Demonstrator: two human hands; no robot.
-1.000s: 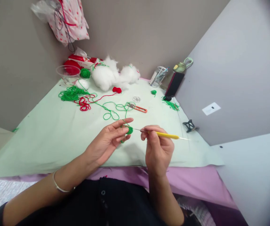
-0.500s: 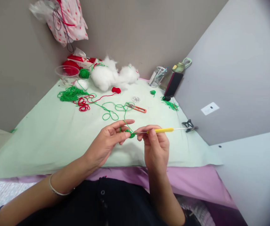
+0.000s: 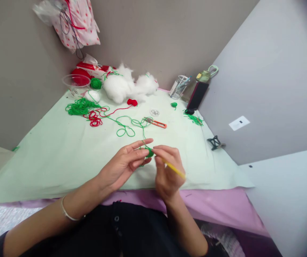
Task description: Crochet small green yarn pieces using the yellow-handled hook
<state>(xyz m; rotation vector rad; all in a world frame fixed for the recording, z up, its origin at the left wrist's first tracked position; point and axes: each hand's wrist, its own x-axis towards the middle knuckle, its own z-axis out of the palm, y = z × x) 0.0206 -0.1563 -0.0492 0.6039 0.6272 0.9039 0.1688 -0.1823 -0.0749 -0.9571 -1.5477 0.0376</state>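
Between thumb and fingers, my left hand (image 3: 125, 160) pinches a small green crochet piece (image 3: 149, 153), its index finger stretched out with green yarn over it. My right hand (image 3: 169, 171) is closed on a yellow-handled crochet hook (image 3: 174, 169), whose handle slants down to the right. The hook's tip is hidden at the green piece, beside my right fingertips. A green strand (image 3: 143, 132) runs from the piece up to loose loops on the table.
Orange snips (image 3: 158, 124) lie beyond my hands. Farther back are white stuffing (image 3: 118, 87), tangled green yarn (image 3: 80, 107), red yarn (image 3: 95, 119) and a clear tub (image 3: 75, 85). A cup (image 3: 178, 87), a phone (image 3: 197, 95) and a black stand (image 3: 216, 143) are on the right.
My right hand has turned and moved slightly down and left, swinging the hook's handle from nearly level to a downward slant. My left hand still holds the green piece, its lower fingers shifted.
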